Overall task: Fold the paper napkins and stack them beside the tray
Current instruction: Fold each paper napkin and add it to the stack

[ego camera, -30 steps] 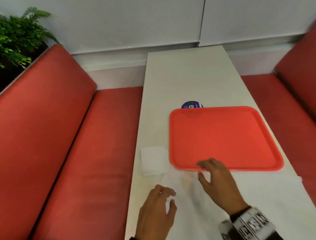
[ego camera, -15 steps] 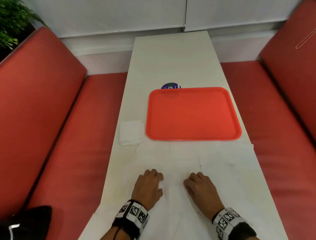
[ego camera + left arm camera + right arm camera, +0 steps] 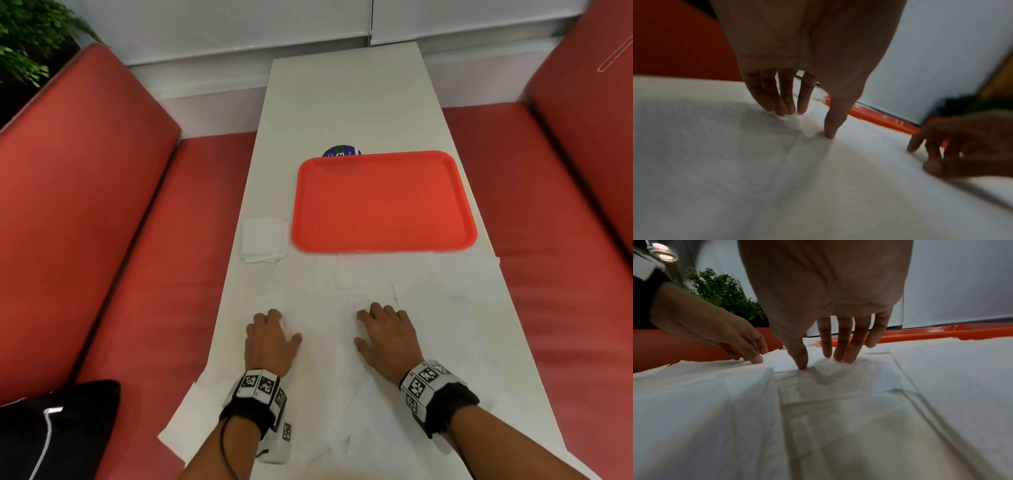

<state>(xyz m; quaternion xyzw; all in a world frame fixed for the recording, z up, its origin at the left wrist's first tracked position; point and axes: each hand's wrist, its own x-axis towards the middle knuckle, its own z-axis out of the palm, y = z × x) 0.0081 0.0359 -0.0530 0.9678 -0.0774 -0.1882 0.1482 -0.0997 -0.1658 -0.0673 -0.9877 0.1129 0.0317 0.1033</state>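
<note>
Napkins lie unfolded across the near bench; left hand and right hand press one down, fingers spread, gripping nothing. Beyond, one folded napkin waits just beside the tray. Next, I reckon: pinch an edge, fold over.

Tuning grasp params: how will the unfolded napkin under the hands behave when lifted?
Probably floppy: the unfolded napkin bunches under the right hand's fingertips. Likely very light, so it may slide over overlapping sheets. Thin enough to tear if yanked.
</note>
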